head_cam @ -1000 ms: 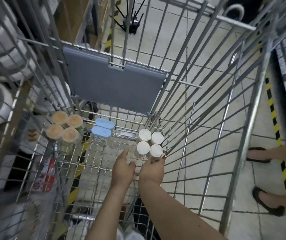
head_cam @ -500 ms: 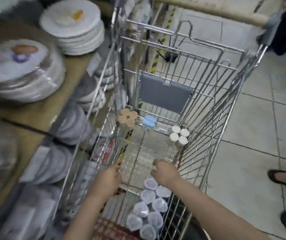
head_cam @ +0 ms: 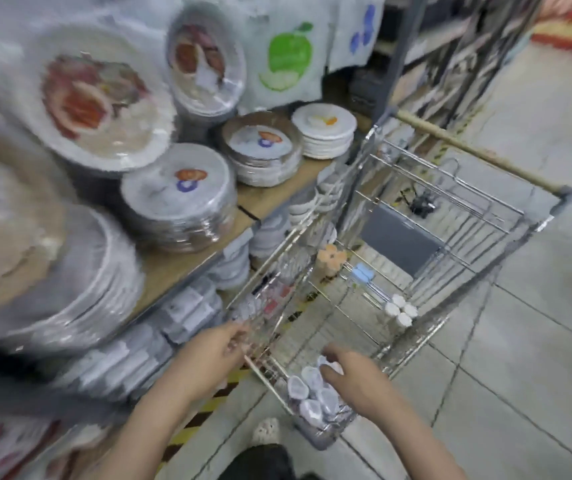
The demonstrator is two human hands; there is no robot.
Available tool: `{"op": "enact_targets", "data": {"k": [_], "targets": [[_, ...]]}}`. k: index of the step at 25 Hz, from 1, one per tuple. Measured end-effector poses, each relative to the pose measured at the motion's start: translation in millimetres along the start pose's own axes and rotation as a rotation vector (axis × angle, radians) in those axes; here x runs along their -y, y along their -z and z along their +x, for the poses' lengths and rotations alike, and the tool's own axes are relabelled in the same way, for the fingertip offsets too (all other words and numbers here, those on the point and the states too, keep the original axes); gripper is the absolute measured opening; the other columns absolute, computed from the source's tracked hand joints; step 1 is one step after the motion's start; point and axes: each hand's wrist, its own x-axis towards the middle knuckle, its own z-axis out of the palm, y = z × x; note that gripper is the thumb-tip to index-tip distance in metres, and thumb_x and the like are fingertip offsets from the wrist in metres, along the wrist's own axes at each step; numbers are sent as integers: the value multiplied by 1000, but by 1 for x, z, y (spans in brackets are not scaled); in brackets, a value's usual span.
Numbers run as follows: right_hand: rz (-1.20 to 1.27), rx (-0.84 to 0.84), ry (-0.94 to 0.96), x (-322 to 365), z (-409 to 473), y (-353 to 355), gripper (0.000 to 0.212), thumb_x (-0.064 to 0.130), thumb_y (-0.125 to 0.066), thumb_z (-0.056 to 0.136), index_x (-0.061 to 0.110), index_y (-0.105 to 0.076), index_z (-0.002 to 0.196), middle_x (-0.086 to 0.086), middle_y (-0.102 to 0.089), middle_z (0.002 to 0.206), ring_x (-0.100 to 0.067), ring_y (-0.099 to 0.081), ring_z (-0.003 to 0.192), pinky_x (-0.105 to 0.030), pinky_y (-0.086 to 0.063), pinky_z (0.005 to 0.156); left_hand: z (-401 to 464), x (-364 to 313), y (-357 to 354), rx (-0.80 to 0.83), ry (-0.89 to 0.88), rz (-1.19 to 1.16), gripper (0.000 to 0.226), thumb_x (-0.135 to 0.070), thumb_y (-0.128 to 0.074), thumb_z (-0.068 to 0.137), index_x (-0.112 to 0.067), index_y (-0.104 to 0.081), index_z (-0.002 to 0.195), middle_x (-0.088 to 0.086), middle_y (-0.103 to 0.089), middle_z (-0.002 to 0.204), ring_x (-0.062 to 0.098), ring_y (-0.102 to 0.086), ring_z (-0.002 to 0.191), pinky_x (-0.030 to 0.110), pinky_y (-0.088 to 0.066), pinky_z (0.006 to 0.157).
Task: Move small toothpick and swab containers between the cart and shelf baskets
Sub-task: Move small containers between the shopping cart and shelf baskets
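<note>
Plastic-wrapped stacks of paper plates fill the wooden shelf far to the left of both hands, blurred by camera motion, with flat wrapped packs on the lower tier just left of the left hand. That left hand hangs at the left rim of the wire shopping cart, fingers loosely curled toward the wires; whether they actually touch or hold the rim cannot be told through the blur, and no container shows in it. Just right of it and a little lower, the clear-lidded containers sit bunched in the cart's near end. The right hand lies over the upper part of that bunch, fingers bent down onto the lids; whether it has one pinched cannot be told. Beyond the hands, deeper in the cart, stand the orange-lidded containers by the left wall, the blue-lidded containers to their right, and the white-lidded containers further right against the right wall, all well apart from either hand. A grey flap closes the cart's far end under the wooden handle bar. Below the hands, a pale shoe rests on the tiled floor beside yellow-black tape.
</note>
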Motion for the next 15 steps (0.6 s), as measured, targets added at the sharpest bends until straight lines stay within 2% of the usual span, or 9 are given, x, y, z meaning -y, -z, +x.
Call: {"op": "enact_targets", "data": {"k": [2, 5, 9, 12, 15], "targets": [[-28, -5, 113, 19, -18, 3, 33, 28, -46, 93, 21, -52, 124, -2, -63, 122, -20, -58, 110, -34, -47, 89, -50, 3, 11, -119, 50, -4, 30, -30, -51, 96, -28, -54, 125, -7, -62, 118, 9, -61, 99, 25, -48, 81], [-52, 74, 292, 65, -48, 3, 27, 29, -47, 96, 20, -54, 121, 0, -64, 119, -18, -58, 111, -33, -45, 90, -137, 10, 20, -339, 125, -21, 32, -35, -51, 95, -33, -53, 127, -11, -60, 121, 7, -57, 106, 29, -48, 89], [-20, 110, 548, 136, -86, -10, 30, 27, -49, 97, 21, -53, 126, 7, -60, 114, -8, -57, 101, -13, -42, 74, -238, 27, 24, -551, 238, -25, 35, -34, -51, 95, -33, -50, 131, -13, -56, 126, 7, -54, 112, 25, -44, 92], [-21, 148, 686, 178, -112, -27, 30, 29, -49, 97, 24, -52, 127, 3, -61, 116, -12, -58, 103, -24, -47, 81, -296, 47, 32, -637, 364, -48, 35, -28, -51, 96, -27, -51, 131, -8, -58, 125, 9, -55, 112, 22, -42, 88], [-49, 207, 783, 217, -133, -46, 29, 30, -51, 96, 25, -54, 124, 2, -62, 118, -13, -58, 107, -34, -48, 92, -345, 68, 36, -717, 460, -68, 36, -27, -53, 95, -25, -53, 131, -7, -59, 127, 8, -54, 113, 24, -43, 92]]}}
